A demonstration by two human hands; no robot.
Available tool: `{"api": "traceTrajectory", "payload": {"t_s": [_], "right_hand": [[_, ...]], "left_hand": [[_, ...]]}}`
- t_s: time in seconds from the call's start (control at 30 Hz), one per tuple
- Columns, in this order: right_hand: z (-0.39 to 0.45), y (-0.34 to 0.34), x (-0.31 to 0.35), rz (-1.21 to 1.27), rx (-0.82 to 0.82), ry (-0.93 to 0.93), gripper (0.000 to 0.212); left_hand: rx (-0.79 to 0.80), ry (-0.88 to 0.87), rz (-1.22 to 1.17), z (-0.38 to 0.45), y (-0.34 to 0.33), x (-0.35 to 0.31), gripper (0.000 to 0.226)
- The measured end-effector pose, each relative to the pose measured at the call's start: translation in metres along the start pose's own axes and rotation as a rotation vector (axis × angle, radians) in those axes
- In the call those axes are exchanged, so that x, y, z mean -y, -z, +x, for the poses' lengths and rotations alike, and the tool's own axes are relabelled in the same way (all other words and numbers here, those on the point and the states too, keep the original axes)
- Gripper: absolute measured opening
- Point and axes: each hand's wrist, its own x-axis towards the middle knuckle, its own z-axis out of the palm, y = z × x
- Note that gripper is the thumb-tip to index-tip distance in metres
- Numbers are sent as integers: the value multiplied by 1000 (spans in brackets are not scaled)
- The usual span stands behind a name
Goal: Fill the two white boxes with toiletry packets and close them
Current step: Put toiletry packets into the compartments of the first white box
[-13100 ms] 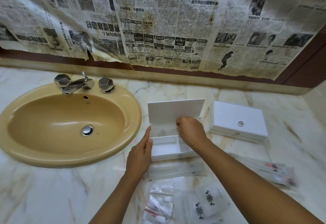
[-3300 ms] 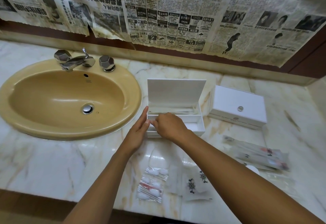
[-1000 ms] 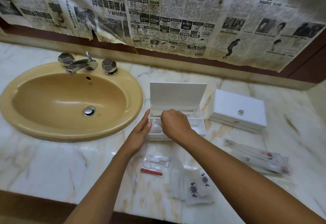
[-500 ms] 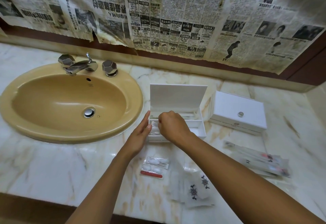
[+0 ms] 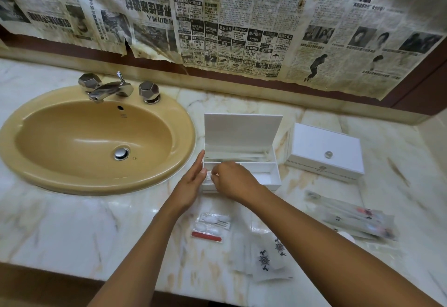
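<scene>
Roughly midway, I pinch a clear packet [image 5: 210, 176] with my right hand [image 5: 233, 181] over the open box [image 5: 268, 173]'s front-left compartment, left hand [image 5: 191, 182] flat against its side; the closed box [image 5: 324, 150] right of it and packets [image 5: 266, 253] before it wait.

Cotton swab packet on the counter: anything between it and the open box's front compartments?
Nothing fixed. The cotton swab packet lies just in front of the open box, lid up. Only the left hand and right hand are at its front-left corner, the right pinching a small clear packet.
</scene>
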Motion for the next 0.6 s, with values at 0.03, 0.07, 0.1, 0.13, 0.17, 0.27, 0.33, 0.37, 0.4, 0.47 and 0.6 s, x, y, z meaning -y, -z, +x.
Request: {"api": "traceTrajectory", "payload": {"t_s": [0.03,0.07,0.1,0.13,0.17,0.27,0.33,0.37,0.4,0.47,0.6], "right_hand": [[-3,1,1,2,-30,11,28],[-5,3,2,4,-57,21,27],[-7,4,4,7,-87,34,26],[-10,5,5,14,-117,46,24],[-13,6,7,28,-143,56,23],[-23,7,13,44,-168,85,23],[-29,4,16,29,-141,99,23],[-32,1,17,22,-123,104,23],[-34,-2,18,11,-101,108,23],[-38,-10,17,-12,-47,110,22],[-44,-25,13,-56,43,98,25]], "left_hand": [[0,2,4,0,-1,-1,50],[-1,4,6,-1,-1,-2,50],[-2,5,4,-1,-1,-2,50],[-2,5,3,-1,-1,-3,50],[-1,5,3,-2,-1,-3,50],[7,0,9,-1,-1,-1,49],[10,-1,9,-2,-1,-1,49],[8,2,10,-2,-1,-2,49],[6,5,8,-2,-1,-2,49],[8,5,2,-2,-2,-3,49],[0,-9,30,-2,-2,-2,49]]}}
